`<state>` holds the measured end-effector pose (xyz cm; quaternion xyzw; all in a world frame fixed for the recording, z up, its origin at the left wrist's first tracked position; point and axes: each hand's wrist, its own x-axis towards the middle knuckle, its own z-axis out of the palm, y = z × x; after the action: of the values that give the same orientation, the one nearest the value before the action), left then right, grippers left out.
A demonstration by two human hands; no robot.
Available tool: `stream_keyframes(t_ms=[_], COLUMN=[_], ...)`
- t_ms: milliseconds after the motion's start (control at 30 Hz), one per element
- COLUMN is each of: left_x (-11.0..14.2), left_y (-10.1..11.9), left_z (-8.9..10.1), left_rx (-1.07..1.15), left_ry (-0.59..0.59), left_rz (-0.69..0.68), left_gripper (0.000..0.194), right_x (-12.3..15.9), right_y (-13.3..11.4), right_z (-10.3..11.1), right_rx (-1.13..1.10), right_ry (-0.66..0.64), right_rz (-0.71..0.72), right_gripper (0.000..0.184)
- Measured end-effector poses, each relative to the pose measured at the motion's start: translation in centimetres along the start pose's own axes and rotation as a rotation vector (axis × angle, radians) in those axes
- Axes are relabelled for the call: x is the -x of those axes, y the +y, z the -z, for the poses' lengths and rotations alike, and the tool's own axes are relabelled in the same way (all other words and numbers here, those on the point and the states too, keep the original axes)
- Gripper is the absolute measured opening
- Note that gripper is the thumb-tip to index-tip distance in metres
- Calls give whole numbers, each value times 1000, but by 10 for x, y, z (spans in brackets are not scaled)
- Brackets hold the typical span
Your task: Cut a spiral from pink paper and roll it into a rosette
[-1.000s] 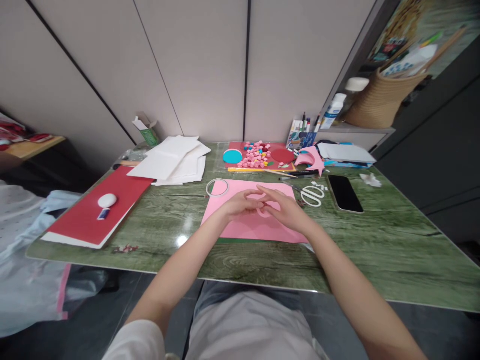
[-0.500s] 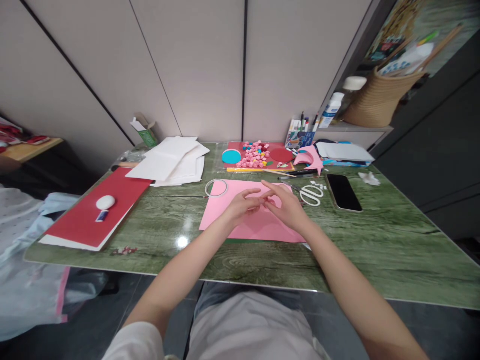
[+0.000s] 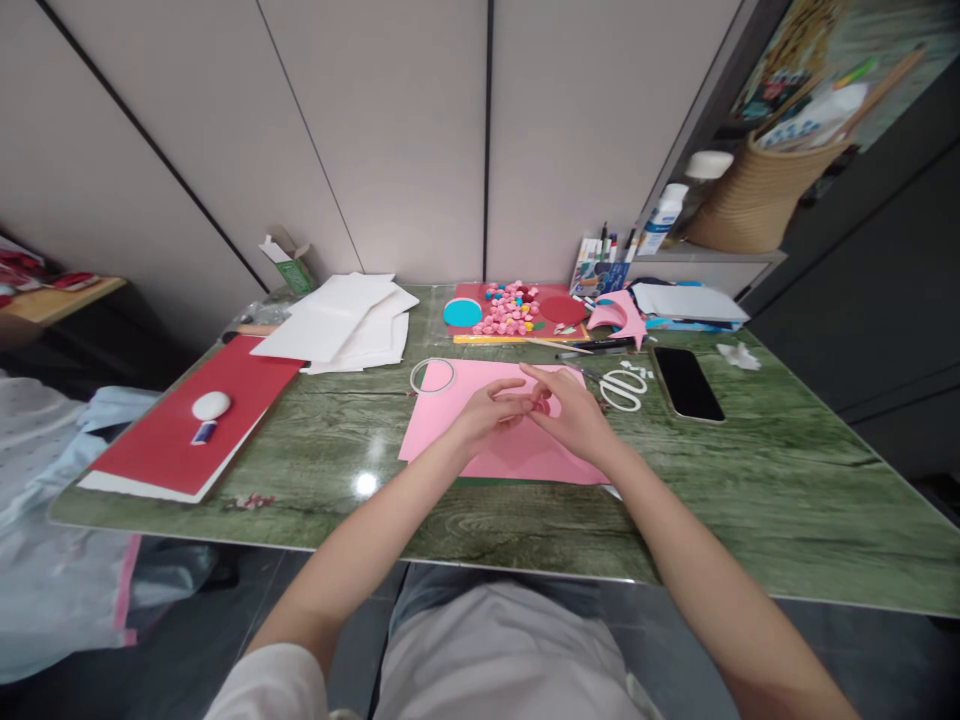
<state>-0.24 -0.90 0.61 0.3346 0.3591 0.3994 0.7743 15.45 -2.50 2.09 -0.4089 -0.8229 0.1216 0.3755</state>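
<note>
My left hand [image 3: 485, 412] and my right hand [image 3: 571, 412] meet fingertip to fingertip over a pink paper sheet [image 3: 495, 450] lying on the green table [image 3: 750, 480]. Between the fingertips they pinch a small pink paper piece [image 3: 538, 405], held just above the sheet. Both hands have their fingers curled around it. A white tape ring [image 3: 433, 376] lies at the sheet's far left corner, and white scissors [image 3: 624, 388] lie just right of my right hand.
A black phone [image 3: 688, 384] lies right of the scissors. At the back are small pink paper flowers on a red board [image 3: 510, 308], a teal disc [image 3: 463, 313], white sheets [image 3: 341, 320] and pens [image 3: 604, 262]. A red board with a white glue stick [image 3: 211, 407] lies left.
The view has shifted slightly. My fingers have worked the small pink piece between them, and both hands stay over the pink sheet in about the same place.
</note>
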Motion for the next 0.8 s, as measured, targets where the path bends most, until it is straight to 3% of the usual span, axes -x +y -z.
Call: stream_keyframes(t_ms=[367,800], left_x=[-3,-1], left_y=[-6,13], left_z=[3,13], left_rx=[-35,-39], left_ry=[-28,-100], left_rz=[-34,67], left_gripper=[55,59], right_x=[1,-1], right_y=[0,-4], right_z=[-3,9], right_rx=[48,-69], right_ry=[-31,-15], right_rz=[-4,-49], right_gripper=[58,64])
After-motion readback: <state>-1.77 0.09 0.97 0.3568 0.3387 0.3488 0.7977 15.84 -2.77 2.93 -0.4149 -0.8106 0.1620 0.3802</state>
